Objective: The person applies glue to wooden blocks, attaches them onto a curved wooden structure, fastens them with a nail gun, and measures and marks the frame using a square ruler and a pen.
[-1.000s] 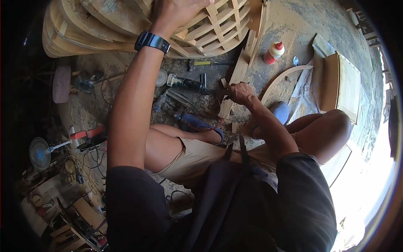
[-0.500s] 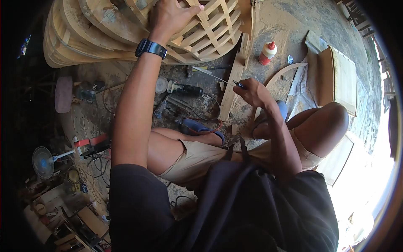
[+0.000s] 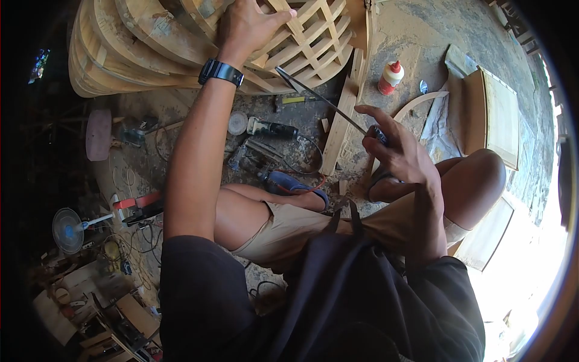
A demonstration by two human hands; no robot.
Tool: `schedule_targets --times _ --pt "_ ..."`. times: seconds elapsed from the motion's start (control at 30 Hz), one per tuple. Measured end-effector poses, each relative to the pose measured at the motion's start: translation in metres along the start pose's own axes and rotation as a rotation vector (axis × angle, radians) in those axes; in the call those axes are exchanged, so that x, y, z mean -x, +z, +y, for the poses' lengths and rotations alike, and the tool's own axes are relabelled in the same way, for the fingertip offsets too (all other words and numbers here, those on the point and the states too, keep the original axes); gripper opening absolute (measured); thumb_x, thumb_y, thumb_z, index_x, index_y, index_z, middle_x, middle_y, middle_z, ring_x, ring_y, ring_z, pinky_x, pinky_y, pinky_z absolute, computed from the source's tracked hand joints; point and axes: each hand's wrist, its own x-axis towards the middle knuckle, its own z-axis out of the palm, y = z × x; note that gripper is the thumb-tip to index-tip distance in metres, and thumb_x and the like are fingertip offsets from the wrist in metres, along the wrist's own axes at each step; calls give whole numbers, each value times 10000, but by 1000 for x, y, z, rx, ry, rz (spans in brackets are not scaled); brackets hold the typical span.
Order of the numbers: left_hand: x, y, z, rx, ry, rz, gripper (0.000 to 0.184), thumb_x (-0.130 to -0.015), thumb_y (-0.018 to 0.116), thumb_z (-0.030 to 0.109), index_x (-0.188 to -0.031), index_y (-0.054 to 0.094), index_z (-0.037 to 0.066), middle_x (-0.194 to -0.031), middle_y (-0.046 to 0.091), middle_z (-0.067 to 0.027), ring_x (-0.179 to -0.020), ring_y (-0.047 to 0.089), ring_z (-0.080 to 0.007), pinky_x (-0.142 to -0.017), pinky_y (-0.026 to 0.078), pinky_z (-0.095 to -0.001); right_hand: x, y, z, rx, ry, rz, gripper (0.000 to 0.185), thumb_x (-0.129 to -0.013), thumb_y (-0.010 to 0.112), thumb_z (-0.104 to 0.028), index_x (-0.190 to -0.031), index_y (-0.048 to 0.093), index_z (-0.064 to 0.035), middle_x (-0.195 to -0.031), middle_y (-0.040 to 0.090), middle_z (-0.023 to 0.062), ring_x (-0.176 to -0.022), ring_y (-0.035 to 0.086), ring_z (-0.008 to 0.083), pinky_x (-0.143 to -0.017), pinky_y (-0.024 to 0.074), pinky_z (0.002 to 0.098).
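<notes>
My left hand (image 3: pixel 252 29), above a wristwatch, is on a large curved wooden frame (image 3: pixel 163 48) of ribs and crossed slats at the top. Its thumb lies stretched along a slat; the other fingers are partly hidden at the picture's edge. My right hand (image 3: pixel 398 148) is closed around the dark handle of what looks like a handsaw (image 3: pixel 322 99), with the index finger lifted off. The blade points up and left, seen nearly edge-on. Its tip appears close to the frame's lower rim; whether it touches, I cannot tell.
A red-and-white glue bottle (image 3: pixel 391 78) stands right of a wooden plank (image 3: pixel 342 127). Below the frame lie a corded power tool (image 3: pixel 274 128) and a yellow-handled hammer (image 3: pixel 295 99). A fan (image 3: pixel 67 230) is at left; a pale wooden box-like piece (image 3: pixel 497 117) is at right.
My right hand has moved down and right, turning the saw so its tip rises toward the frame. Its index finger has straightened. My left hand stays on the frame.
</notes>
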Motion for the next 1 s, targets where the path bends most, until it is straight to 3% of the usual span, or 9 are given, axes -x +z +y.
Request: schedule_targets --times 0.03,0.1,0.2,0.4,0.6,0.73,0.87,0.93,1.0 --pt "0 0 0 -1 1 -1 661 -801 840 250 -1304 555 -72 -1200 686 -253 -1130 661 -386 -930 534 -460 0 1 1 38 -116 14 339 -960 621 -178 -1250 645 -4 -858 680 134 -797 637 203 -746 497 364" --pt "-2 0 0 12 -84 -42 666 -801 842 251 -1306 553 -73 -1199 686 -253 -1127 662 -383 -926 536 -459 -7 5 2 -153 516 -346 440 -898 619 -139 -1326 588 -39 -856 700 144 -826 662 219 -766 505 375" --pt "-1 -1 -1 20 -71 -49 668 -802 840 255 -1305 552 -77 -1193 687 -256 -1120 665 -381 -924 538 -458 -11 36 46 -89 715 -449 482 -848 610 -139 -1309 557 -10 -812 702 131 -767 647 215 -705 502 363" --pt "-1 -2 2 -18 -81 -55 675 -809 831 267 -1312 546 -81 -1213 676 -263 -1130 658 -388 -922 537 -460 16 115 128 -474 612 55 344 -924 595 -242 -1086 634 59 -814 732 140 -548 601 190 -459 413 306" --pt "0 1 -1 -39 -85 -35 701 -809 826 292 -1332 535 -74 -1220 672 -266 -1134 652 -397 -921 536 -463 -18 90 87 -890 736 86 516 -1037 556 -480 -1043 691 19 -857 740 119 -520 526 99 -444 341 239" --pt "0 0 -1 -43 -124 -49 711 -808 827 304 -1334 533 -73 -1218 672 -270 -1133 652 -397 -917 535 -467 -28 109 142 -725 769 -57 504 -968 685 -452 -1085 685 37 -862 740 162 -493 538 87 -441 323 222" --pt "-1 2 -8 -32 -38 -35 703 -808 826 321 -1316 545 -75 -1185 682 -269 -1095 661 -408 -889 540 -476 -25 148 182 -211 490 188 668 -869 779 -339 -1372 531 24 -879 709 159 -823 702 219 -746 534 332" --pt "0 5 -13 -94 19 14 692 -809 824 321 -1305 551 -76 -1167 687 -267 -1073 668 -411 -873 545 -478 -9 149 187 -238 604 117 745 -843 756 -313 -1455 448 -23 -986 694 187 -1022 701 329 -921 529 420" --pt "-2 5 -12 -96 -45 -8 668 -811 819 308 -1289 557 -77 -1135 697 -263 -1044 676 -415 -857 550 -473 18 165 229 462 635 195 659 -843 713 -268 -1417 468 -55 -1154 668 209 -1019 693 405 -889 550 477"
